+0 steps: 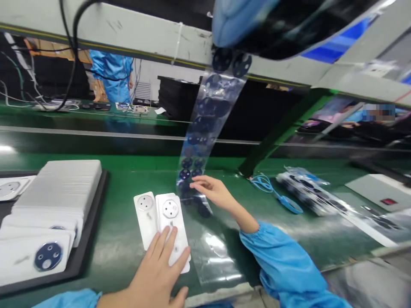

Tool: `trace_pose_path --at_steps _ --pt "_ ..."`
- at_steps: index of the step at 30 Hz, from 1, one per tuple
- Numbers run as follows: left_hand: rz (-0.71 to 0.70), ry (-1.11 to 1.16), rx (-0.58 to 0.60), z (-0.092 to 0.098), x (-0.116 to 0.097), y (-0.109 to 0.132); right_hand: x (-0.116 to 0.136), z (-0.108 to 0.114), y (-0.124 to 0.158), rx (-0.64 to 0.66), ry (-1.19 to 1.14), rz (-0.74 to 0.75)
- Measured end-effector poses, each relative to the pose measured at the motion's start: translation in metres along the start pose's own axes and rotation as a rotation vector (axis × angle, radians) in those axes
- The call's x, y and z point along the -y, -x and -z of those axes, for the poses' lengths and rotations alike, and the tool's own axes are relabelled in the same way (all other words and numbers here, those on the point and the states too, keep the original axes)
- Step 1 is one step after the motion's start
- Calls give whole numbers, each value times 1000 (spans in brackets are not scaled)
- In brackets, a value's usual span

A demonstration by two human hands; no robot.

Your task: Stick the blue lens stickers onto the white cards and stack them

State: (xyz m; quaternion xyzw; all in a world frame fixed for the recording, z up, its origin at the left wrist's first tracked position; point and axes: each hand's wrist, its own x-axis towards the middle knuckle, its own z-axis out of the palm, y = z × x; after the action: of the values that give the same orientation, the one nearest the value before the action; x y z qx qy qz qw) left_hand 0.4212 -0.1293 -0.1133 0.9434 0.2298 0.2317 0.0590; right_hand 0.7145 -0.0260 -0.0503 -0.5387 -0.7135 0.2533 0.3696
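Note:
My left hand (157,269) lies with spread fingers on the lower part of a white faceplate (170,208) that has a round socket-like inset with dark holes. Another white faceplate (145,218) lies just left of it, its round inset greyish. A clear film strip (205,124) carrying pairs of dark round stickers hangs from above down to the table. Beside the lower end of this strip is my right hand (218,194), thumb and forefinger stretched towards it with a small gap between them. Whether the fingertips touch the film is unclear.
At left, a black tray (91,222) holds stacked white faceplates (64,184), one with a dark round inset. A blue cable (289,204), bagged dark parts (308,192) and a pale box (379,190) lie at right. A beam (144,40) crosses above; a person in blue stands beyond.

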Motion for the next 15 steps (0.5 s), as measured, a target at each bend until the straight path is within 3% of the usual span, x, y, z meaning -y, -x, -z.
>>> trace_pose_path --at_steps 4,8,13,15 --pt "-32 -75 -12 4 1 -4 -30 14 20 80 64 0" --pt "-65 -171 -26 5 5 -8 -32 23 23 227 105 58" --pt "-86 -246 -9 3 8 -9 -36 35 24 519 167 142" --pt "-77 -264 30 4 7 -9 -39 34 27 550 225 130"
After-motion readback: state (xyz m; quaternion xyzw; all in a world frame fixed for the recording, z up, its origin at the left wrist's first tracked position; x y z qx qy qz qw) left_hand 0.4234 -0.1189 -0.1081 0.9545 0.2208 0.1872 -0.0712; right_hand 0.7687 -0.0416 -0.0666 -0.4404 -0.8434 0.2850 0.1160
